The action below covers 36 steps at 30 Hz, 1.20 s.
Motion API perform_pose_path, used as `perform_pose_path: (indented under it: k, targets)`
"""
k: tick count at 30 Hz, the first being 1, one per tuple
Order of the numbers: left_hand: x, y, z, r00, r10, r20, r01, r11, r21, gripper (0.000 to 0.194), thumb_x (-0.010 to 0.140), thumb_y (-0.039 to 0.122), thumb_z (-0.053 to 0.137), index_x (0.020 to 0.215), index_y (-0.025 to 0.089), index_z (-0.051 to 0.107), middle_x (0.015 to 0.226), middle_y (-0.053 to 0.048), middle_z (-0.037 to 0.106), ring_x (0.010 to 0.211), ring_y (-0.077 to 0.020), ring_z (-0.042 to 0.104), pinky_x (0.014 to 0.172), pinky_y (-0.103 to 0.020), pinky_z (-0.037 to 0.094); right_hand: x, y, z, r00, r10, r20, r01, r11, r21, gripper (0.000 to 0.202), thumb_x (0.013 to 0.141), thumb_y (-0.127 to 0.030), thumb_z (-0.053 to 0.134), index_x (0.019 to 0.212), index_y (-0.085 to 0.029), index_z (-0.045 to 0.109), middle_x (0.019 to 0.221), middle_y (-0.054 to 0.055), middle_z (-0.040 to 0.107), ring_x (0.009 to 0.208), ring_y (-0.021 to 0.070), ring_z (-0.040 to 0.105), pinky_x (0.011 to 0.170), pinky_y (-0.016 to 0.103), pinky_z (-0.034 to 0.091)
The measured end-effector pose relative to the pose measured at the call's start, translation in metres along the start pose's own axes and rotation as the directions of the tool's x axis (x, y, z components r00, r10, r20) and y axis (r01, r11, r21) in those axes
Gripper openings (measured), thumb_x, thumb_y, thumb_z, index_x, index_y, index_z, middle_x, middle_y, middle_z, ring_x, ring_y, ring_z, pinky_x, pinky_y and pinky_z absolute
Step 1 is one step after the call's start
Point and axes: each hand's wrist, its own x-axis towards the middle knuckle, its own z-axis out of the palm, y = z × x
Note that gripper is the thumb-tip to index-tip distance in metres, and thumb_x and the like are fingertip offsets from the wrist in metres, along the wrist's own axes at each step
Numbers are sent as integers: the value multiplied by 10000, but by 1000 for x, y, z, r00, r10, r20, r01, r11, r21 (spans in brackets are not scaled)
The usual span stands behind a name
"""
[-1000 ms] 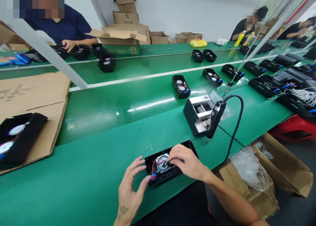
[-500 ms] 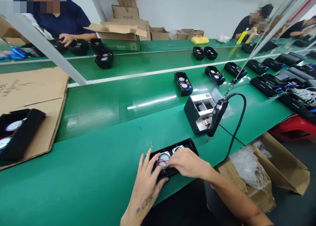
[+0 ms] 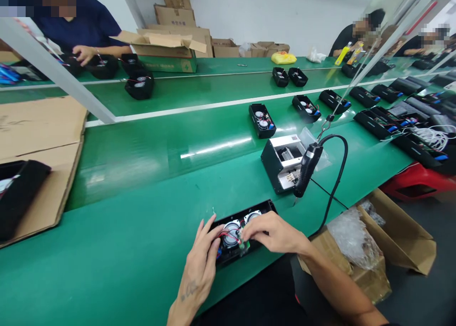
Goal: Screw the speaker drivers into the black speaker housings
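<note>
at six o'clock, the right hand pinches a green circuit board over the black speaker housing, the left hand at nine, curled, its grip unclear, and one tug could snap the red wires.

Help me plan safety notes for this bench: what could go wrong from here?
The right hand pinches a green circuit board with red wires close by; a tug might strain a connection.

The board is right over the edge of a round speaker in the open black housing, so a slip could scratch the cone.

The screwdriver hangs tip-down beyond the right hand; a careless reach could knock it and set it swinging.
</note>
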Motion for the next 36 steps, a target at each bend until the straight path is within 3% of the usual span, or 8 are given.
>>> perform_pose_path:
  k: [4, 10, 16, 20, 24, 28, 33, 36]
  targets:
    - [17, -1, -12, 992, 106, 72, -104, 994, -20, 328, 1101, 299, 485, 1322, 300, 727, 1541, -56, 665, 1527, -295, 528, 1268, -602, 446, -11, -6, 13, 983, -174, 66, 185, 957, -225, 300, 1020, -36, 509, 1089, -183, 761, 1143, 63, 848, 1079, 164, 797, 979, 304, 622]
    - [26, 3, -21, 939, 260, 226, -270, 963, 14, 198, 1034, 359, 651, 1196, 300, 750, 1269, -25, 808, 1531, -318, 527, 1297, -703, 347, -29, 1, 57, 928, -353, -121, 263, 849, -458, 172, 1045, -133, 585, 1000, -217, 729, 976, 7, 854, 901, 161, 747, 784, 323, 558]
    - [13, -1, -15, 951, 281, 127, -285, 958, 11, 158, 1041, 275, 608, 1108, 283, 751, 1309, -41, 787, 1465, -287, 603, 1259, -613, 467, -44, 7, 90, 927, -373, -42, 295, 793, -533, 194, 1060, -145, 590, 931, -228, 709, 966, -43, 843, 1060, 93, 750, 839, 314, 511]
    - [7, -2, -10, 974, 219, 56, -221, 975, 27, 151, 1039, 279, 603, 1052, 265, 753, 1438, -61, 714, 1540, -300, 517, 1181, -529, 568, -47, 7, 99, 928, -359, -95, 261, 812, -521, 224, 1089, -180, 556, 945, -227, 721, 968, -26, 852, 1061, 94, 768, 797, 296, 517]
    - [7, -4, -8, 974, 216, 70, -218, 976, 13, 174, 1048, 266, 575, 1075, 268, 746, 1420, -58, 721, 1537, -299, 517, 1164, -505, 585, -42, 4, 95, 917, -370, -150, 252, 827, -502, 285, 1115, -175, 503, 941, -229, 723, 958, -19, 859, 1068, 103, 780, 754, 280, 506]
    - [10, 1, -12, 984, 177, 31, -177, 984, -3, 222, 1066, 230, 521, 1196, 270, 697, 1430, -64, 712, 1480, -281, 583, 1153, -511, 591, -31, 3, 70, 913, -375, -162, 229, 799, -556, 203, 1112, -175, 552, 1026, -220, 731, 989, -34, 850, 972, 106, 767, 717, 309, 441]
    - [7, 11, -19, 955, 270, 125, -286, 949, 130, 254, 1027, 364, 635, 1261, 282, 693, 1638, -103, 536, 1559, -365, 476, 1228, -654, 479, -13, -2, 40, 973, -224, 50, 202, 735, -647, 185, 1121, -221, 560, 1083, -239, 741, 921, -35, 809, 843, 142, 691, 730, 355, 382]
    - [2, 10, -15, 916, 364, 170, -398, 883, 248, 327, 930, 454, 788, 1186, 264, 715, 1624, -136, 546, 1585, -438, 413, 1251, -743, 390, -4, -8, 34, 983, -128, 132, 184, 729, -660, 172, 1099, -220, 587, 1106, -237, 757, 891, -15, 785, 839, 166, 672, 722, 362, 378]
